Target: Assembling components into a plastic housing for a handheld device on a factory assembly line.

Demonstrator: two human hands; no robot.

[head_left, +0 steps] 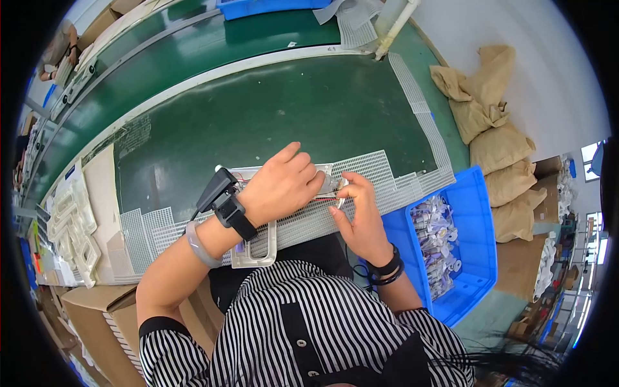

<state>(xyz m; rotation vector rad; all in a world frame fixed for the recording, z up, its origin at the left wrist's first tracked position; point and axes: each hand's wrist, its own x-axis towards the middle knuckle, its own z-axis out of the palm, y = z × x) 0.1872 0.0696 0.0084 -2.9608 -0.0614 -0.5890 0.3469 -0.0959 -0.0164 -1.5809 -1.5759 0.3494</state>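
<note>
My left hand (282, 185) lies back up over a pale plastic housing at the front of the bench, its fingers curled and its fingertips hidden. A strip of clear plastic and greyish parts (330, 183) shows between my hands, with thin red and dark wires (321, 199) running off it. My right hand (358, 219) pinches a small white piece (342, 193) at the right end of that housing, thumb and forefinger closed on it. Below my left wrist, a white rectangular plastic frame (263, 261) hangs over the bench edge near my lap.
A blue bin (480, 242) of small clear and purple parts stands at my right. White plastic frames (72, 222) are piled at the left. Perforated white strips (371, 169) edge the green bench mat (277, 113). Brown sacks (503, 151) line the right wall. Another person (63, 51) sits far left.
</note>
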